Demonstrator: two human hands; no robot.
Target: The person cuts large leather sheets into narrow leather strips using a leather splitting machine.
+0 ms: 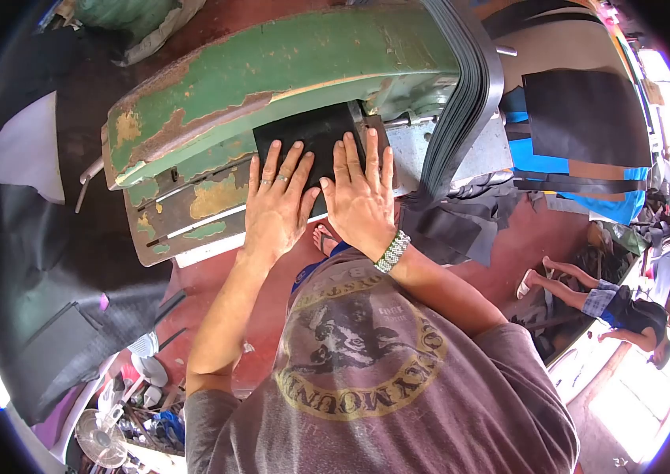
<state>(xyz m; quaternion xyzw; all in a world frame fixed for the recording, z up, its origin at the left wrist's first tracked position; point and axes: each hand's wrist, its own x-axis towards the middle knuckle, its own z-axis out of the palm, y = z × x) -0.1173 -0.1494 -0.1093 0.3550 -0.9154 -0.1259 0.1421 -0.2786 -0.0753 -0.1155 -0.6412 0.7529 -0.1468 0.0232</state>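
Observation:
A black sheet, leather-like (303, 130), lies on the bed of a worn green machine (287, 59), partly under its arched body. My left hand (278, 189) rests flat on the sheet's left part, fingers spread and pointing at the machine. Beside it my right hand (360, 189) lies with fingers stretched over the sheet's right edge, near a dark metal guide (374, 125). The two thumbs almost meet. Neither hand grips anything. The sheet's far edge is hidden beneath the machine body.
Long black strips (469, 103) hang over the machine's right end. Dark scraps (453, 225) lie below them. Black sheets (588, 118) are stacked at the right. Large black material (58, 253) covers the left side. Another person (627, 308) is at the far right; a fan (101, 438) stands lower left.

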